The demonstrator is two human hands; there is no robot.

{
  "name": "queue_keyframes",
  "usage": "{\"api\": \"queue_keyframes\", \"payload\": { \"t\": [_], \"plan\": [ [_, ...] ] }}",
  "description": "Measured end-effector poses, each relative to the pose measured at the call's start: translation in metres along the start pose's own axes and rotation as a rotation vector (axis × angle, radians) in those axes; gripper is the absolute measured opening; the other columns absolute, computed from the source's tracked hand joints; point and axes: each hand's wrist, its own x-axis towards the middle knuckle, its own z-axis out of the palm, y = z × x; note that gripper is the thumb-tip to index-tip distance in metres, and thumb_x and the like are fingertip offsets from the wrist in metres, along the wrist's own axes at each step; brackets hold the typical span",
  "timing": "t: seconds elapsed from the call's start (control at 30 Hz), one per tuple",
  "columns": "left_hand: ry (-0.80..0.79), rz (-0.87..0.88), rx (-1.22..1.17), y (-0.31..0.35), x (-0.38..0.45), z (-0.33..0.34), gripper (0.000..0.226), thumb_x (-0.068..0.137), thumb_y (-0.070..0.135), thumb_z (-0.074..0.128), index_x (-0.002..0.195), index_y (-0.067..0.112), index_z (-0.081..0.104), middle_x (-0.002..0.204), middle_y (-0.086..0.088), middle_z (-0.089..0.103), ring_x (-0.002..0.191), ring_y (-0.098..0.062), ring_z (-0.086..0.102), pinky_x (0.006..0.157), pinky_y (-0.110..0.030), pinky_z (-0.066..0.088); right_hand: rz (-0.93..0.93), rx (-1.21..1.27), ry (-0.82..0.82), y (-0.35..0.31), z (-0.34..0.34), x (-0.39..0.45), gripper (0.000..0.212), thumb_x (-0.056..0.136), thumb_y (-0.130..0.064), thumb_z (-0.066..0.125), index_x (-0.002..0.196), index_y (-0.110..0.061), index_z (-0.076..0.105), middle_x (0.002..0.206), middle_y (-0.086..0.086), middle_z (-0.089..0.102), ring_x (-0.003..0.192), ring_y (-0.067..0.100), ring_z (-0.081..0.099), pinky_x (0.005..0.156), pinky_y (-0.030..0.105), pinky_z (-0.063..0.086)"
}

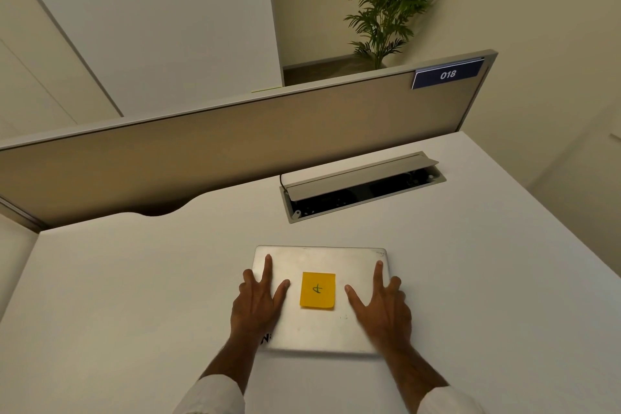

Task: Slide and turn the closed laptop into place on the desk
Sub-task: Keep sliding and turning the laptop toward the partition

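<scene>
A closed silver laptop [319, 329] lies flat on the white desk [134, 296], near the front edge, its sides roughly square to me. A yellow sticky note [317, 290] with a pen mark sits on the middle of its lid. My left hand [258, 299] rests flat on the lid's left part, fingers spread, some fingers over the left edge. My right hand [383, 302] lies flat on the right part, fingers spread, with the outer fingers over the right edge. Both palms press on the lid; neither hand grips it.
Behind the laptop an open cable hatch [363, 188] with a raised grey flap is set in the desk. A beige partition [235, 141] with a blue 018 label [447, 74] runs along the back. A potted plant [389, 3] stands beyond it.
</scene>
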Motion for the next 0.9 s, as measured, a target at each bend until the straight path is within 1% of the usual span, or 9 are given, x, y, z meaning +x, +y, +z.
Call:
{"api": "queue_keyframes", "payload": {
  "t": [0.23, 0.47, 0.67, 0.9],
  "plan": [
    [0.016, -0.006, 0.037, 0.0, -0.002, -0.001, 0.08, 0.097, 0.071, 0.022, 0.159, 0.034, -0.01, 0.137, -0.009, 0.037, 0.108, -0.021, 0.057, 0.083, -0.034, 0.058, -0.02, -0.019, 0.005, -0.001, 0.002, -0.001, 0.102, 0.077, -0.089, 0.018, 0.157, -0.026, 0.007, 0.127, 0.007, 0.046, 0.095, 0.017, 0.055, 0.073, 0.029, 0.057],
    [0.014, -0.028, 0.067, 0.002, -0.005, -0.003, 0.079, 0.098, 0.07, 0.023, 0.16, 0.032, -0.008, 0.134, -0.008, 0.039, 0.108, -0.02, 0.057, 0.08, -0.032, 0.058, -0.028, -0.018, 0.002, -0.003, 0.001, -0.003, 0.101, 0.079, -0.088, 0.021, 0.157, -0.026, 0.01, 0.135, 0.006, 0.046, 0.103, 0.019, 0.054, 0.078, 0.032, 0.057],
    [0.02, -0.042, 0.075, 0.003, -0.009, -0.003, 0.079, 0.098, 0.07, 0.022, 0.16, 0.031, -0.008, 0.133, -0.008, 0.039, 0.109, -0.02, 0.055, 0.081, -0.033, 0.058, -0.037, -0.027, -0.002, -0.003, -0.001, -0.005, 0.1, 0.079, -0.088, 0.021, 0.157, -0.026, 0.011, 0.134, 0.005, 0.046, 0.105, 0.019, 0.052, 0.08, 0.034, 0.057],
    [0.016, -0.049, 0.084, 0.004, -0.011, -0.003, 0.079, 0.098, 0.069, 0.022, 0.16, 0.03, -0.009, 0.133, -0.008, 0.04, 0.108, -0.02, 0.054, 0.081, -0.033, 0.057, -0.029, -0.029, -0.029, -0.005, -0.001, -0.005, 0.099, 0.08, -0.087, 0.022, 0.157, -0.025, 0.008, 0.138, 0.006, 0.043, 0.111, 0.02, 0.051, 0.084, 0.036, 0.057]
  ]
}}
